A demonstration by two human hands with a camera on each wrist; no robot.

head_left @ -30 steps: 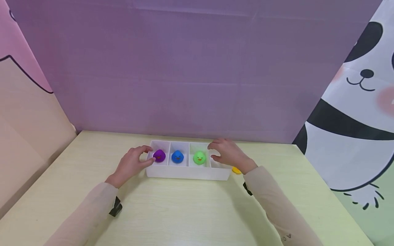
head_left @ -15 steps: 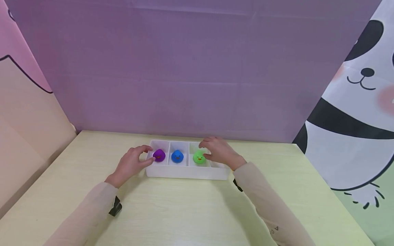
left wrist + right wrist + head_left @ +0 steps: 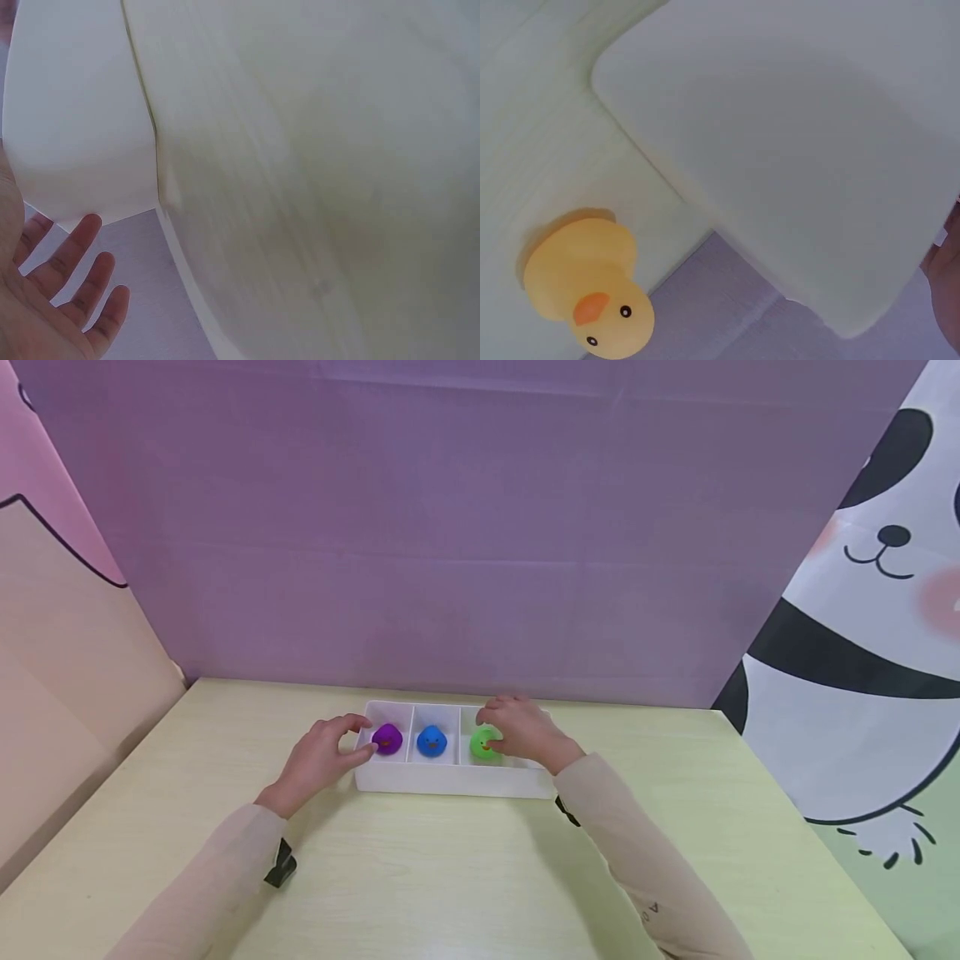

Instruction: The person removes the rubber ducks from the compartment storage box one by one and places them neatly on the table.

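A long white box (image 3: 453,781) with compartments in a row stands on the table. From left to right sit a purple rubber duck (image 3: 389,737), a blue one (image 3: 432,739) and a green rubber duck (image 3: 478,745). My left hand (image 3: 318,758) is at the box's left end, thumb at the purple duck and index finger near the rim. In the left wrist view its relaxed fingers (image 3: 64,262) spread by the end wall. My right hand (image 3: 525,731) pinches the green duck, thumb in front and fingers behind, covering the right compartment.
A yellow rubber duck (image 3: 585,270) sits on the table beside the box's right end; my right arm hides it in the head view. A purple cloth wall (image 3: 450,527) rises behind the pale wooden table (image 3: 450,877).
My right hand has moved left from the right compartment to the green duck, and its thumb now overlaps the duck. My left hand has stayed at the box's left end.
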